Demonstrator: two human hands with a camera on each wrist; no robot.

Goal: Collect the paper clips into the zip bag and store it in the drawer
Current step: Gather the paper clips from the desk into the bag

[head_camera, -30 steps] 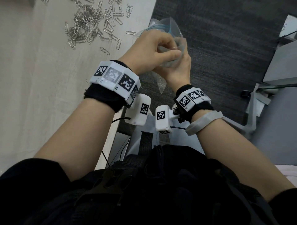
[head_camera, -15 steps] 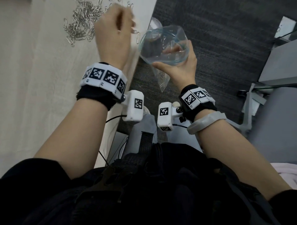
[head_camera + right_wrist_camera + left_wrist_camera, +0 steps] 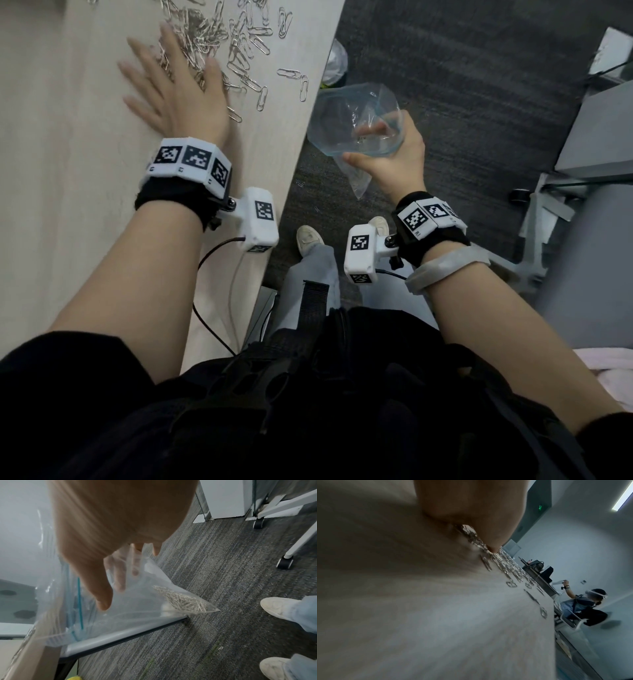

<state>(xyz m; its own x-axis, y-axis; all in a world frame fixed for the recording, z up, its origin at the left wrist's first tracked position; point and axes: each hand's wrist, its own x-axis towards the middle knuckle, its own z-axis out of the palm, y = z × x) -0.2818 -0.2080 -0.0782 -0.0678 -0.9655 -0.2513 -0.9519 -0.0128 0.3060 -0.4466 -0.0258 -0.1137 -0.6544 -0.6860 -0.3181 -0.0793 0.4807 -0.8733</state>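
A pile of silver paper clips (image 3: 219, 37) is spread over the light wooden table (image 3: 68, 205) near its right edge. My left hand (image 3: 171, 89) lies flat on the near side of the pile with fingers spread. In the left wrist view the palm (image 3: 471, 507) presses down right behind the paper clips (image 3: 505, 566). My right hand (image 3: 390, 154) grips the clear zip bag (image 3: 352, 120) by its open mouth, just off the table edge above the carpet. Inside the zip bag (image 3: 137, 608), a bunch of clips (image 3: 185, 600) fills its lowest corner.
Dark carpet (image 3: 462, 102) lies right of the table, with a few stray clips (image 3: 220, 647) on it and my white shoes (image 3: 281, 608) nearby. Chair castors (image 3: 284, 562) and grey furniture (image 3: 599, 137) stand to the right. Another person (image 3: 583, 601) sits in the distance.
My left hand left the bag, moved over the table and dropped flat onto the clip pile with fingers spread. My right hand still holds the bag, its mouth now wide.
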